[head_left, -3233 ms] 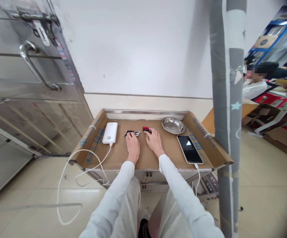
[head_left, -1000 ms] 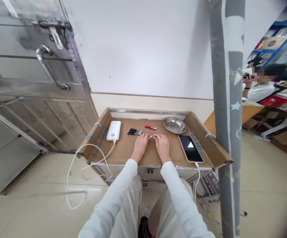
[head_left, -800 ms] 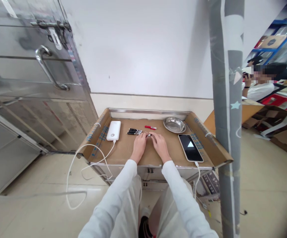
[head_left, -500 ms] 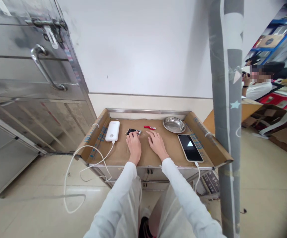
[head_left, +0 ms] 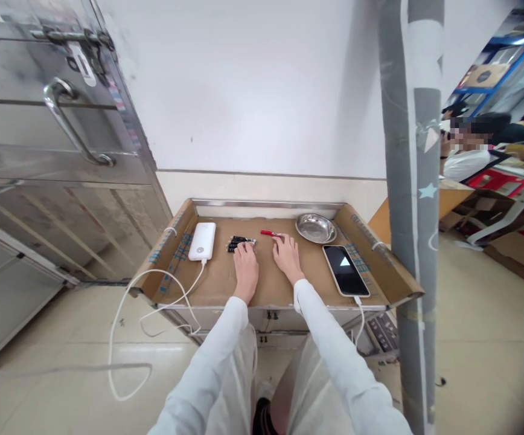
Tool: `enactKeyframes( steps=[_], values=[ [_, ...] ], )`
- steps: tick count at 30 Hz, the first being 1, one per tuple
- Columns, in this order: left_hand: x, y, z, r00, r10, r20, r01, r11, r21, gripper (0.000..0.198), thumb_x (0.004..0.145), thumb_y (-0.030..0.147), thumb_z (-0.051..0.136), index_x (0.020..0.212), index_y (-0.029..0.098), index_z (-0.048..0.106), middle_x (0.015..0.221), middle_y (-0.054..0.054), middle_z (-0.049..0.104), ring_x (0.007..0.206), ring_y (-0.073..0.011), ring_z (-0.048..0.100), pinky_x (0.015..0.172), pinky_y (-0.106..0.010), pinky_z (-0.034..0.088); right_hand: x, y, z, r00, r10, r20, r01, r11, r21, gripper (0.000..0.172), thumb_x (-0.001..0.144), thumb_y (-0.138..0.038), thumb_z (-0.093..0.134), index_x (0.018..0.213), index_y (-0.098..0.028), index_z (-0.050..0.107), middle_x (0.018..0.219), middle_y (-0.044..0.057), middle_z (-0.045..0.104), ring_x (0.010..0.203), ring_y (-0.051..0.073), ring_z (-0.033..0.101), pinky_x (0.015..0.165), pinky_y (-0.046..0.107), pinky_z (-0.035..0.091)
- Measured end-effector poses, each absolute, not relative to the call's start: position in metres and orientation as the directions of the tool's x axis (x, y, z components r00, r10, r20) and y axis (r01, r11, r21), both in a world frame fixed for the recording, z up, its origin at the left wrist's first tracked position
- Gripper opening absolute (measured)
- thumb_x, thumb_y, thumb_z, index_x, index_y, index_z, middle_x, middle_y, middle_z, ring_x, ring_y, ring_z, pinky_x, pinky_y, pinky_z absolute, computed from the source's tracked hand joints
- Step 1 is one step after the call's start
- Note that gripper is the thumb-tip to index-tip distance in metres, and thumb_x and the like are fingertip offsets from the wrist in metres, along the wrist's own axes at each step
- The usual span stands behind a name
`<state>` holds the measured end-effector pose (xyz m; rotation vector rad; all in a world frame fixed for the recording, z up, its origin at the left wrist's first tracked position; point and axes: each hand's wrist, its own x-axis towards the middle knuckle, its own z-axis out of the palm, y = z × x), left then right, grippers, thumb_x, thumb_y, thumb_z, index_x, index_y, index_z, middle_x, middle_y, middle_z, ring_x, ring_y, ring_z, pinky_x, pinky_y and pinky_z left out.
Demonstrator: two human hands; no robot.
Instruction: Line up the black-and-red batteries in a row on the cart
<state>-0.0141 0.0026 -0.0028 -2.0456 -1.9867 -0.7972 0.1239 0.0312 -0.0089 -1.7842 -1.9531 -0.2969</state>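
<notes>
Black pens (head_left: 237, 244): a small bunch lying side by side on the tabletop (head_left: 266, 290), right of the power bank (head_left: 202, 240), pale ends toward the right.
Left hand (head_left: 246, 263): palm down, fingers bent, tips at the near side of the black pens; whether they grip one, I cannot tell.
Red pen (head_left: 268, 233): on the tabletop, apart from the black pens and right of them, red end to the left, other end by the right hand (head_left: 287, 255).
Right hand: palm down, fingers loosely curved, tips at the red pen's right end; pinching or only resting there, I cannot tell.
Power bank: white, lying flat, a white cable (head_left: 203, 264) plugged into its near end and looping out past the tabletop's left edge.
Bowl (head_left: 315, 228): shiny metal, shallow, upright in the far right part.
Phone (head_left: 346, 270): lying screen up, nearer than the bowl, a second cable (head_left: 358, 301) at its near end.
Tabletop: lined with brown cardboard, sides turned up, blue marks on it.
Pole (head_left: 413, 151): grey wrapping with stars, right of the tabletop.
Door (head_left: 63, 133): metal, at the left, with a curved handle.
</notes>
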Motion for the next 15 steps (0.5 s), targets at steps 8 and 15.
enactKeyframes(
  steps=[8, 15],
  values=[
    [-0.011, 0.005, -0.001, 0.194, 0.885, 0.423, 0.962, -0.257, 0.097, 0.030, 0.089, 0.008, 0.032, 0.102, 0.013, 0.059, 0.110, -0.015, 0.056, 0.105, -0.0282, 0.049, 0.086, -0.042, 0.042, 0.124, 0.031, -0.007, 0.017, 0.874, 0.486, 0.981, 0.079, -0.177, 0.036, 0.088, -0.018, 0.040, 0.123, -0.019, 0.049, 0.118, 0.012, 0.052, 0.102, 0.023, 0.045, 0.084, 0.034, 0.033],
    [-0.002, 0.015, -0.007, 0.301, 0.846, 0.440, 0.933, -0.357, 0.050, 0.025, 0.089, 0.010, 0.037, 0.102, 0.014, 0.059, 0.107, -0.011, 0.058, 0.105, -0.0261, 0.050, 0.088, -0.040, 0.041, 0.128, 0.022, -0.005, -0.006, 0.877, 0.481, 0.978, 0.105, -0.180, 0.020, 0.089, -0.017, 0.041, 0.102, -0.017, 0.056, 0.101, 0.010, 0.055, 0.093, 0.021, 0.047, 0.082, 0.032, 0.035]
  ],
)
